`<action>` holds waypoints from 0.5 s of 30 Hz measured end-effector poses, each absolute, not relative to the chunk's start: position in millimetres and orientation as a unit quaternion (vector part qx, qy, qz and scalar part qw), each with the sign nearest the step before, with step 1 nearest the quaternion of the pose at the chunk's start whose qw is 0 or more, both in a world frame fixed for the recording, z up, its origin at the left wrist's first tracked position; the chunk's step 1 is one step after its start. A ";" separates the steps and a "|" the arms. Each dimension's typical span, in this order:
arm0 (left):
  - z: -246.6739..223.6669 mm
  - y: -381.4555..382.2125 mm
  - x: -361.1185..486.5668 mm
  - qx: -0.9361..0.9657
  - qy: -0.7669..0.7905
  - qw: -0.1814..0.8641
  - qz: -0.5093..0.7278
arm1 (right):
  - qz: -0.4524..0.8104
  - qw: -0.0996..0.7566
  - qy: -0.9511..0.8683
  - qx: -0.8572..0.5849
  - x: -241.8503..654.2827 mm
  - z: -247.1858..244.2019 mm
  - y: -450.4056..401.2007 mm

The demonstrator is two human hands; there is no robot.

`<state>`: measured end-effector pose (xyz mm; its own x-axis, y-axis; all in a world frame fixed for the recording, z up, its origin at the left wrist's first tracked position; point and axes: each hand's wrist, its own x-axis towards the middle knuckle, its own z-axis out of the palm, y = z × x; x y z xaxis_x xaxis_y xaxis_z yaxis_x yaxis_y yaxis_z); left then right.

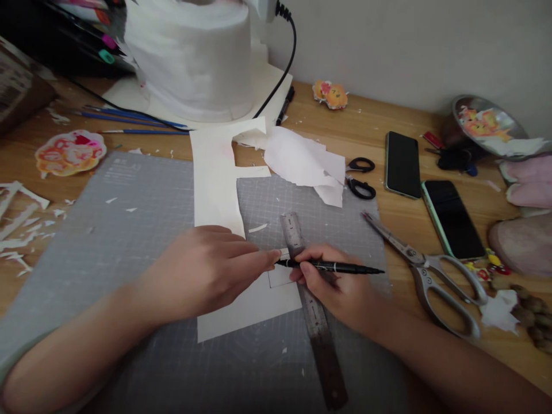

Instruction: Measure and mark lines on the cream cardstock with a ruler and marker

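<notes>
My right hand (345, 287) grips a slim black marker pen (353, 268) between thumb and fingers, over a steel ruler (318, 322). The pen lies nearly level, its left end at the fingertips of my left hand (207, 270). Those left fingers are closed together; whatever they pinch is too small to make out. Beneath both hands is a white sheet of paper (241, 316) with a thin drawn outline near the ruler. A cut white paper piece (215, 184) reaches up behind my left hand. Everything rests on a grey cutting mat (150, 356).
Large metal scissors (416, 259), black-handled scissors (361, 187) and two phones (403, 164) lie right. A white roll (190, 63), crumpled paper (297, 158) and blue brushes (142, 122) are behind. Paper scraps (19, 215) and a painted cutout (71, 152) sit left; a metal bowl (461, 126) stands far right.
</notes>
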<state>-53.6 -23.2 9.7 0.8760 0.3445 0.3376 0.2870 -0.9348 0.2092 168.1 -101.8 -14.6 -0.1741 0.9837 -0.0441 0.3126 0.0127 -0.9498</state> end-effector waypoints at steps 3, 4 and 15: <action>10.3 -22.7 -52.6 0.966 0.166 0.081 0.182 | 0.528 0.414 -0.519 -0.529 166.7 -18.3 -98.4; 10.3 -22.7 -52.3 0.966 0.168 0.080 0.182 | 0.547 0.428 -0.484 -0.532 165.9 -18.8 -96.6; 6.0 -23.5 -51.8 0.965 0.183 0.053 0.181 | 0.444 0.337 -0.592 -0.582 162.9 10.4 -55.0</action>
<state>-51.8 -23.5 6.0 0.8671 0.3731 0.3301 0.3350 -0.9272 0.1678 162.9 -55.0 10.4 -0.0952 0.9884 -0.1183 0.3896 -0.0723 -0.9181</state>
